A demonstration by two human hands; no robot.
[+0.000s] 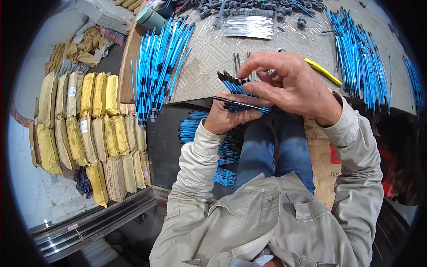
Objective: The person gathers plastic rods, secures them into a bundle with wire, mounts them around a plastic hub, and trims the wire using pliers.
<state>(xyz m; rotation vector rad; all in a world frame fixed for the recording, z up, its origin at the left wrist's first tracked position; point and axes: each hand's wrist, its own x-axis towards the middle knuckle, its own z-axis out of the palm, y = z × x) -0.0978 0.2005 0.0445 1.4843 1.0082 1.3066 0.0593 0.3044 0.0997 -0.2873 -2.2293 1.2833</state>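
Observation:
My left hand [222, 116] is wrapped round a bundle of thin blue tubes [240, 89] with black tips, held just off the table's front edge above my lap. A dark strip runs crosswise over the bundle, partly hidden by the fingers. My right hand [289, 82] comes over from the right, its thumb and curled index finger at the black-tipped end. What lies right between those fingertips is hard to see. Just beyond, a few thin dark rods [236, 58] lie on the table. A yellow-handled tool [324, 71] lies beside my right wrist.
Piles of blue tubes lie on the table's left [162, 62] and right [358, 58]. A stack of silvery wires [248, 26] and black fittings [267, 5] lie at the back, near a green cup [150, 18]. More bundles [226, 177] sit below. Wrapped packages [89, 133] stand left.

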